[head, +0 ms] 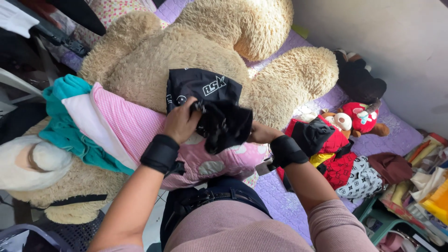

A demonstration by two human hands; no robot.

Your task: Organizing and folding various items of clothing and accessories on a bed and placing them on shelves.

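A black garment [212, 105] with white printing is bunched in front of me, over a huge tan teddy bear [186, 46]. My left hand [181, 122] grips its left side, fingers curled into the cloth. The garment's lower fold partly hides my right hand [261, 134], which holds the right side. Both wrists wear black bands. Under my hands lies a pink patterned cloth [140, 126] on the bear.
A teal garment [70, 126] and a white strip lie left on the bear. A small red-dressed stuffed toy [338, 135] sits right on a purple quilted bedspread [392, 135]. A green crate of folded clothes [420, 186] stands at the lower right. A grey wall rises behind.
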